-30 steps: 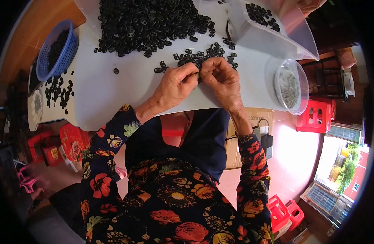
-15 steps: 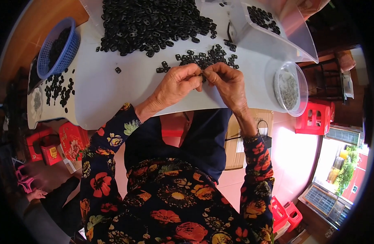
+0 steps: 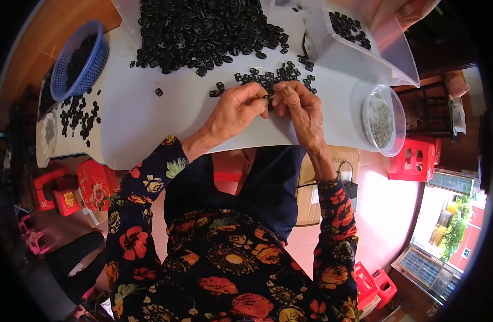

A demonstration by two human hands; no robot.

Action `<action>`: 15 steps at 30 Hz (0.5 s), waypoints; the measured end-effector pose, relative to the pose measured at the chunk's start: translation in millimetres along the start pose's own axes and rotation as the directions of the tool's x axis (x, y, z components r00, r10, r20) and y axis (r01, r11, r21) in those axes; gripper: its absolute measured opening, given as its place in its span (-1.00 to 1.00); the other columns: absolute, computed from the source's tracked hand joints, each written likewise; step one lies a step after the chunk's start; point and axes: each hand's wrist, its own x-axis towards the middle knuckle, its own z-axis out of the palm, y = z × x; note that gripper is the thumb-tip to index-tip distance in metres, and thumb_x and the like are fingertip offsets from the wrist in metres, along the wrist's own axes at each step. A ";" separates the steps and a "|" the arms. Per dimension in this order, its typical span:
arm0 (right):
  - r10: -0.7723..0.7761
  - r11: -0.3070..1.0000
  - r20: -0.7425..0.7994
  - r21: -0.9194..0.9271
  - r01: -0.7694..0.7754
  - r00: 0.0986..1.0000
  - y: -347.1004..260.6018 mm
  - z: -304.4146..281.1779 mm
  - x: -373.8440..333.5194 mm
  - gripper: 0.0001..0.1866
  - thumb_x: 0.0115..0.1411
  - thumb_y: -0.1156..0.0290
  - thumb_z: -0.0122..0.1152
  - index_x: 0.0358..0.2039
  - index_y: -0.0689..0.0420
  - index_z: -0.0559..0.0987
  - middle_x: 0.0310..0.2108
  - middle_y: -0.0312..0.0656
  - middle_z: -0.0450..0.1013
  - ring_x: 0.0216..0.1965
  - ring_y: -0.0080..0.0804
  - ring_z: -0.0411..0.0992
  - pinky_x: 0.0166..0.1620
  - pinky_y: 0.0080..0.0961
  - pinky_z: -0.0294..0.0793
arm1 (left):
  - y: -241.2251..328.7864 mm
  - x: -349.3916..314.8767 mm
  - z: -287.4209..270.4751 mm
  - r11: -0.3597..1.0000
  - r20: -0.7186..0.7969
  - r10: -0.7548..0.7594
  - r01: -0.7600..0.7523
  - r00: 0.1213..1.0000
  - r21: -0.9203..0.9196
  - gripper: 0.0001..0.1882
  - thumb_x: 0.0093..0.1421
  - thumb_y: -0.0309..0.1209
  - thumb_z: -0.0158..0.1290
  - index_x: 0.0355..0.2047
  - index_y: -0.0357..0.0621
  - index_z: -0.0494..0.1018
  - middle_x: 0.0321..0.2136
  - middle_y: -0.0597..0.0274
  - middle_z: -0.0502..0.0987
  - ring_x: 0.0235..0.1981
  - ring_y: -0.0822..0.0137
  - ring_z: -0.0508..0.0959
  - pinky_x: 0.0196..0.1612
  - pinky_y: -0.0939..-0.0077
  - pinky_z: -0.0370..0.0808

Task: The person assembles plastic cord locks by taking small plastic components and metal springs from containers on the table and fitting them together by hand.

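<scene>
At the table's near edge my left hand [image 3: 237,110] pinches a small black plastic piece [image 3: 266,98] between thumb and fingertips. My right hand [image 3: 302,111] meets it there, fingers curled and thumb raised along them; whatever its fingertips hold is too small to make out. Just beyond both hands lies a loose cluster of small black two-holed pieces [image 3: 257,77], partly hidden by my fingers. Farther back rises a large heap of black oval pieces [image 3: 198,32]. To the right, a clear round tub [image 3: 401,123] holds many tiny silvery-grey bits [image 3: 380,122].
A blue basket [image 3: 99,67] with black pieces stands at the left, loose black ovals [image 3: 80,117] beside it. A clear plastic bin [image 3: 388,61] at the back right holds more pieces. Red stools [image 3: 410,158] stand on the floor. Part of another person [image 3: 80,263] shows at lower left.
My right thumb has lifted and the right fingers have turned a little, while my left hand keeps its pinch. At lower left the other person has shifted.
</scene>
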 end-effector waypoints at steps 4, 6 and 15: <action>-0.047 0.997 0.051 -0.063 0.050 0.998 10.1 -3.0 -1.4 -0.84 0.24 0.42 0.11 -0.34 0.27 0.53 -0.49 -0.38 0.44 -0.48 -0.73 0.29 -0.37 -0.75 0.32 | -3.1 0.6 1.6 0.999 0.013 0.019 -0.019 1.000 -0.044 -0.92 0.12 -0.51 -0.03 -0.44 -0.27 0.43 -0.59 0.31 0.53 -0.57 0.59 0.44 -0.46 0.66 0.39; -0.026 0.998 0.032 -0.062 0.028 0.999 14.0 -2.5 -2.3 -0.85 0.23 0.44 0.12 -0.34 0.28 0.52 -0.48 -0.37 0.44 -0.46 -0.72 0.30 -0.35 -0.75 0.33 | -1.4 0.1 -1.8 1.000 0.058 -0.021 0.021 0.998 -0.006 -0.90 0.15 -0.51 -0.06 -0.40 -0.29 0.42 -0.55 0.30 0.52 -0.49 0.56 0.46 -0.36 0.64 0.42; -0.074 0.994 -0.072 0.072 0.079 0.995 17.6 11.9 -7.3 -0.91 0.19 0.51 0.15 -0.34 0.28 0.50 -0.43 -0.34 0.46 -0.40 -0.69 0.36 -0.26 -0.72 0.37 | 2.2 0.7 -1.4 0.999 0.065 -0.034 0.034 0.997 0.003 -0.87 0.19 -0.50 -0.10 -0.36 -0.29 0.43 -0.51 0.32 0.50 -0.42 0.56 0.47 -0.27 0.63 0.45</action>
